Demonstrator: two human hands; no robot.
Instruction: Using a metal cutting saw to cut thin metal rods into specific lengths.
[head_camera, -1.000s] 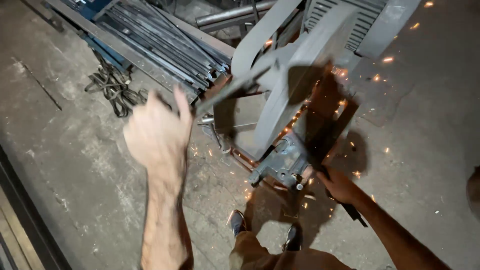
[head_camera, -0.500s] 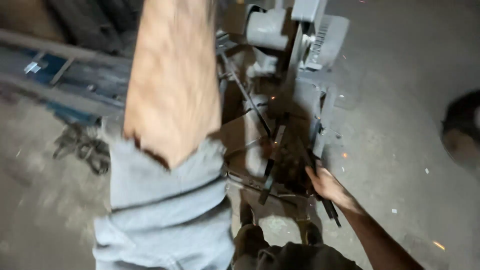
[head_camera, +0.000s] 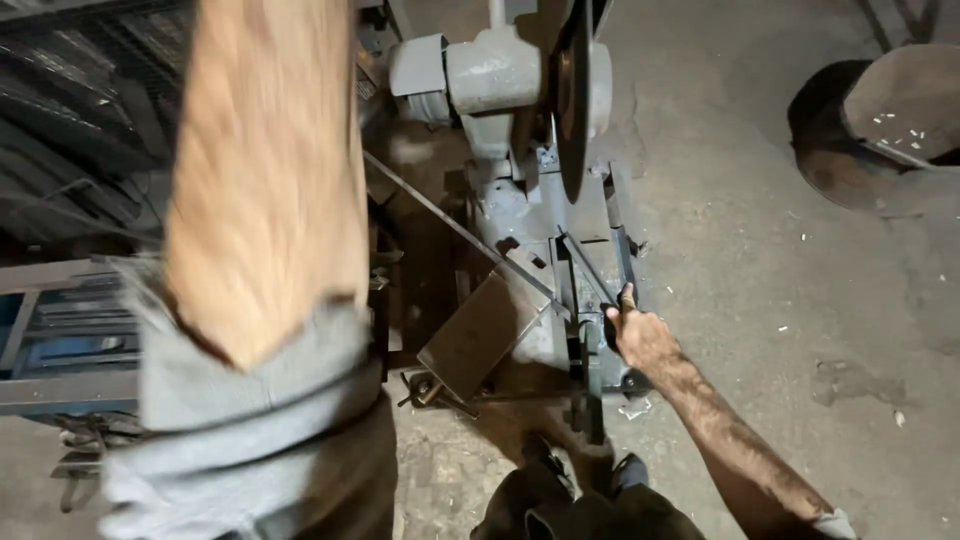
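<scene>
Rough grey concrete floor (head_camera: 760, 250) carries a grey metal chop saw (head_camera: 530, 150) with a thin round disc (head_camera: 572, 95). Near its base, the right hand (head_camera: 640, 335) is closed around a dark flat steel bar (head_camera: 590, 270). Only the blurred left forearm shows, so that hand's state I cannot tell.

Grey concrete floor (head_camera: 760, 250), dusty, pale flecks scattered. Round dark metal piece (head_camera: 880, 130) lies at upper right, well apart from the saw. Blue steel frame (head_camera: 50, 340) at left; dark metal bars (head_camera: 70, 110) stacked above it.
</scene>
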